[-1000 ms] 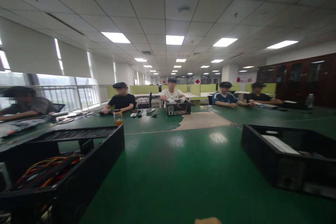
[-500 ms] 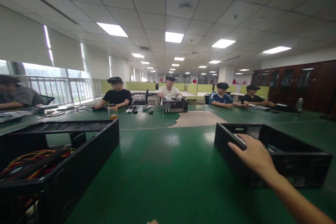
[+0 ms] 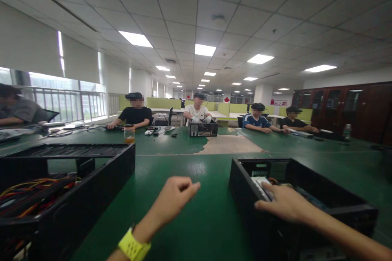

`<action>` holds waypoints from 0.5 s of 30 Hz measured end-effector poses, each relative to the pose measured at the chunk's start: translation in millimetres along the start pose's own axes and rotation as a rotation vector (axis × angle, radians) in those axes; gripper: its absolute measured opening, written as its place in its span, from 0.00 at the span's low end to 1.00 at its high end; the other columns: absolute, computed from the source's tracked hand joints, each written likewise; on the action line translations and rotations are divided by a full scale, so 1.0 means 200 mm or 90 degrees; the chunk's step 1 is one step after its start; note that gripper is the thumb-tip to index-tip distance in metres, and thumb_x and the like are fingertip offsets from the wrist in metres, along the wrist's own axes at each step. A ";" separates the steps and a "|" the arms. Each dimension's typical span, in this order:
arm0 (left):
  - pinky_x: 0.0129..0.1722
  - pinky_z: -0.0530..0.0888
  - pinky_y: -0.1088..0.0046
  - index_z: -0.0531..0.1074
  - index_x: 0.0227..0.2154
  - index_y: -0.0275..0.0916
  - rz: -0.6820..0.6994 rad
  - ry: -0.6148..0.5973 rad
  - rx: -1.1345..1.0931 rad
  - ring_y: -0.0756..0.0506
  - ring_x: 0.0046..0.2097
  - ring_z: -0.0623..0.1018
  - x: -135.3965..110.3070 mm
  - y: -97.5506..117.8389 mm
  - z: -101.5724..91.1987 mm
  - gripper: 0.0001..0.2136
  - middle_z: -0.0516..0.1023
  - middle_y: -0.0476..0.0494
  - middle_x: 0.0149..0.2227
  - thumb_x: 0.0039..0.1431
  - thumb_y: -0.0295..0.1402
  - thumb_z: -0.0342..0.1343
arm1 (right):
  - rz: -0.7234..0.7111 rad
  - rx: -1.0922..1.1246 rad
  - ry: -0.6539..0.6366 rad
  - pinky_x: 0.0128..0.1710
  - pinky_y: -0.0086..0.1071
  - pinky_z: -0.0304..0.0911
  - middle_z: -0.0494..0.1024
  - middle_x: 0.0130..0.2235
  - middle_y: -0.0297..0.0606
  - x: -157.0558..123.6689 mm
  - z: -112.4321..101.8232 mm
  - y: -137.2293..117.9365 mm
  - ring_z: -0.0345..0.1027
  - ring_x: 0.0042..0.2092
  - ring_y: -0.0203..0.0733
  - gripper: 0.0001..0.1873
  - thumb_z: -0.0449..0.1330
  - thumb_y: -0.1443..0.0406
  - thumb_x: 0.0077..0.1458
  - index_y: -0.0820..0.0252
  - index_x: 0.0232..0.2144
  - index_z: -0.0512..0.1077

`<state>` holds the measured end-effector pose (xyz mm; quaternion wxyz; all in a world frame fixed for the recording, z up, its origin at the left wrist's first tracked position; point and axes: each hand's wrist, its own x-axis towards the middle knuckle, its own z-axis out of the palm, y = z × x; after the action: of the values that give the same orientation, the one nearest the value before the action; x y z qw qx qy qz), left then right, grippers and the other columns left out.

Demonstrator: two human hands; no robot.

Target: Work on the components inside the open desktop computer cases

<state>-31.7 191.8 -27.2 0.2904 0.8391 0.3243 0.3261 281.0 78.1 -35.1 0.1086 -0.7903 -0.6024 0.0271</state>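
An open black computer case (image 3: 245,179) lies on the green table (image 3: 196,171) at the right. My right hand (image 3: 283,204) rests over its near rim, fingers curled onto the edge beside a white part (image 3: 260,182) inside. My left hand (image 3: 173,200) hovers over the table just left of that case, with its fingers curled into a loose fist and nothing visible in them. A yellow band (image 3: 133,246) is on that wrist.
A second open black case (image 3: 101,175) with red and yellow wires (image 3: 27,195) stands at the left. Several people sit along the far side with a small case (image 3: 203,129), a jar (image 3: 129,135) and cables. A bottle (image 3: 346,131) stands far right.
My right hand came in and took the right case's rim; the case has slid left and nearer. My left hand has risen into view from below.
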 end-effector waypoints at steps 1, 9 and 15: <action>0.25 0.57 0.74 0.57 0.16 0.37 0.040 0.018 0.012 0.53 0.23 0.59 0.11 0.09 -0.03 0.22 0.56 0.53 0.18 0.57 0.47 0.45 | -0.065 0.044 -0.012 0.42 0.41 0.61 0.76 0.43 0.49 -0.05 -0.02 -0.11 0.70 0.43 0.55 0.36 0.56 0.43 0.45 0.59 0.50 0.70; 0.30 0.65 0.70 0.75 0.27 0.37 0.151 0.038 0.392 0.44 0.34 0.74 0.63 0.33 0.32 0.14 0.75 0.41 0.29 0.55 0.39 0.48 | -0.257 0.099 -0.143 0.35 0.34 0.64 0.78 0.35 0.43 0.29 0.08 -0.43 0.72 0.36 0.45 0.21 0.49 0.54 0.56 0.62 0.36 0.75; 0.34 0.74 0.62 0.77 0.33 0.38 0.099 -0.291 0.564 0.37 0.37 0.78 0.53 0.10 0.54 0.11 0.78 0.36 0.35 0.47 0.32 0.53 | -0.235 -0.242 -0.232 0.37 0.39 0.66 0.78 0.39 0.48 0.47 0.31 -0.29 0.72 0.41 0.55 0.18 0.60 0.61 0.43 0.60 0.38 0.76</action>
<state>116.3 227.5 -41.6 -0.0555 0.9535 0.2961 -0.0141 241.4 190.8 -75.1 -0.1471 -0.6560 -0.7394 0.0349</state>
